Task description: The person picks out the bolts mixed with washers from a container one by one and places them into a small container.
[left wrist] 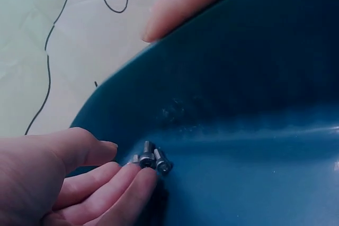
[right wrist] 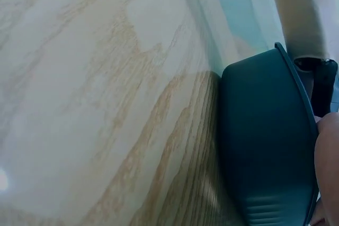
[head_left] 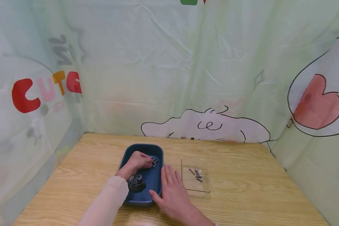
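Observation:
Inside a dark blue plastic bin, my left hand reaches to the far right part of the floor. Several small metal socket-head screws lie in a cluster right at its fingertips. In the left wrist view, the thumb stands apart from the curved fingers, and the fingers partly cover the screws. My right hand rests along the bin's right side, fingers extended and thumb over the rim. The right wrist view shows the bin's outer wall, with part of that hand at the frame edge.
To the right of the bin, a clear square tray holds several metal screws. A black camera sits at the left wrist, over the bin. Wood-grain tabletop surrounds both containers. A printed curtain hangs behind.

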`<move>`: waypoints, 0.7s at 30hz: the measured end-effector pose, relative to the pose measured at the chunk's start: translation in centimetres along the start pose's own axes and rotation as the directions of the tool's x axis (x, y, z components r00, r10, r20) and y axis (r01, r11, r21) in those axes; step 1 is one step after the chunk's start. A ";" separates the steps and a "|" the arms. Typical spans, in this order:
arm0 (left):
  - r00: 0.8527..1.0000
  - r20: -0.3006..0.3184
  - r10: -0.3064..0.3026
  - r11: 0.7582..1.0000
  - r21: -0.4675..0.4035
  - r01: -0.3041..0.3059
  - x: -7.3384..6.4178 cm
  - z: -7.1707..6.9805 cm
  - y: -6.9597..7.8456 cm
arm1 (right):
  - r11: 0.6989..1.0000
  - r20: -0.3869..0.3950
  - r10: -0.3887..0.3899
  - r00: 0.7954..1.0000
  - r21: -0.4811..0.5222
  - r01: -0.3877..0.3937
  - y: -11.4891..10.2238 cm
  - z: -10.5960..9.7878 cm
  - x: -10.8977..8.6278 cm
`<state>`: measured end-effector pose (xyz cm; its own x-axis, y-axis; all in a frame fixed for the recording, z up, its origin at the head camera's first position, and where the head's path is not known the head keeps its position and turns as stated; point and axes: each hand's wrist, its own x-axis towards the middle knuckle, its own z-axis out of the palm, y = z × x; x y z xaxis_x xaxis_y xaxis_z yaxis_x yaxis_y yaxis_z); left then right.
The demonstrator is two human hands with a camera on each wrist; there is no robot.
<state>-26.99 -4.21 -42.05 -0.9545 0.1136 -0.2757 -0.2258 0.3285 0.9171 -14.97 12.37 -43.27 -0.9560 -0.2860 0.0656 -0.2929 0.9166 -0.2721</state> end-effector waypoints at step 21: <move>0.999 0.021 -0.029 0.998 -0.052 0.030 -0.1 0.8 -0.6 | 1.000 -0.001 0.012 1.000 0.012 -0.012 -0.1 0.5 -0.1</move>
<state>-26.63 -3.63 -42.83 -0.9433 0.1232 -0.3084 -0.2645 0.2828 0.9220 -14.90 12.20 -43.73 -0.9594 -0.2747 0.0635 -0.2812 0.9166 -0.2840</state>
